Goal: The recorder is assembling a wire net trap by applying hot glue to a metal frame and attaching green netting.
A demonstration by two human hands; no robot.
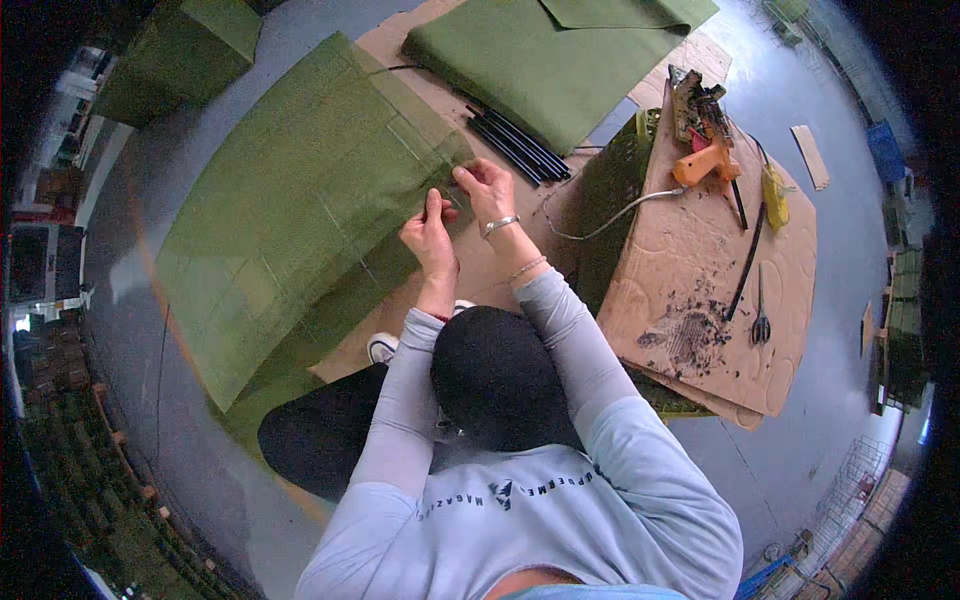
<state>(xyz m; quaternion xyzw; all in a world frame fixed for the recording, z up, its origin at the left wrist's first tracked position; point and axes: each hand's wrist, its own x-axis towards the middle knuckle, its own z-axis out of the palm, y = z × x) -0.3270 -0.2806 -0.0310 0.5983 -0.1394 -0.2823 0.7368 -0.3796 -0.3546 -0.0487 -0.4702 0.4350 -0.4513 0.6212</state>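
Note:
A large sheet of green fabric (270, 210) with pale ruled lines spreads from my knees out to the far left. Its right-hand edge is between my two hands. My left hand (430, 235) is closed with the thumb up, gripping the edge nearer to me. Just beyond it, my right hand (485, 190) pinches the same edge between thumb and fingers. The two hands are close together but apart. Whether anything small is under the fingertips, I cannot make out.
Black rods (515, 145) lie beside folded green fabric (560, 60) at the back. To my right, a cardboard-topped crate (690, 260) bears an orange glue gun (705, 163), black scissors (761, 325), a yellow-handled tool (775, 195) and dark residue. A pale cable (620, 212) hangs off its left side.

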